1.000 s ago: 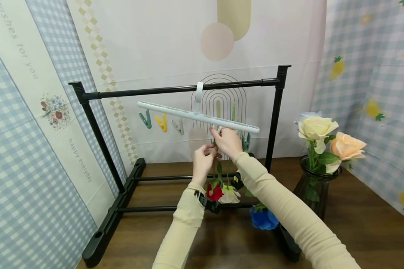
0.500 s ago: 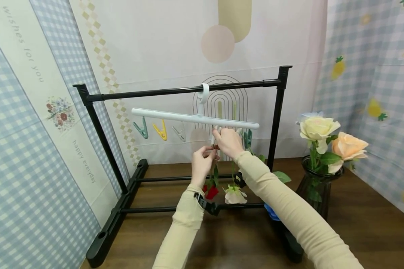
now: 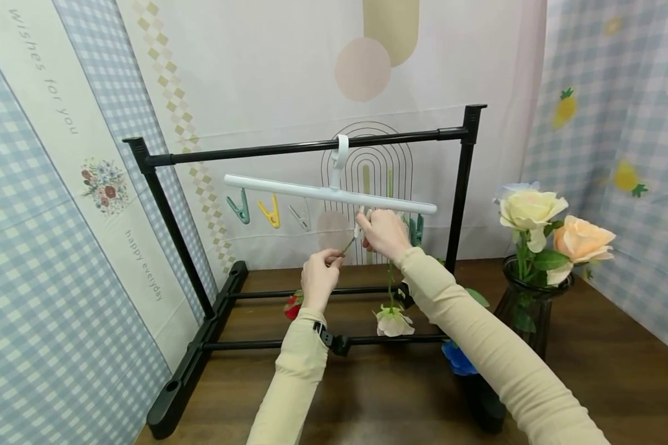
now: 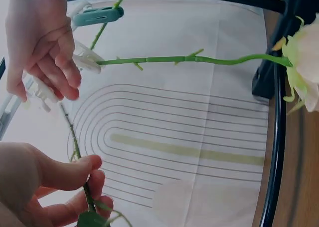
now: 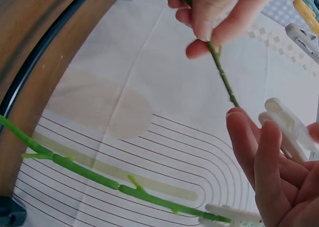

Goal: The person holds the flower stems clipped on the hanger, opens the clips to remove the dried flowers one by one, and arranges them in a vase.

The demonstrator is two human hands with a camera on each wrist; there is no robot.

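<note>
Under the white clip hanger (image 3: 331, 194) hooked on the black rack's top bar (image 3: 306, 147), left hand (image 3: 318, 279) pinches the green stem (image 4: 75, 147) of a red rose (image 3: 292, 306) between thumb and fingers, bloom hanging low by the wrist, stem tip angled up toward the right hand. Right hand (image 3: 384, 233) has fingers curled around a white clip (image 5: 289, 129) on the hanger, squeezing it; stem tip sits just beside that clip, cannot tell if it touches. Next clip over holds a white rose (image 3: 393, 321) by its stem, head down. A teal clip (image 3: 417, 229) further right; a blue flower (image 3: 458, 359) is low behind the right forearm. Teal, yellow and grey clips (image 3: 269, 211) hang free on the hanger's left half. Dark glass vase (image 3: 526, 309) with cream and peach roses stands on the wooden table (image 3: 590, 371), right of the rack.
</note>
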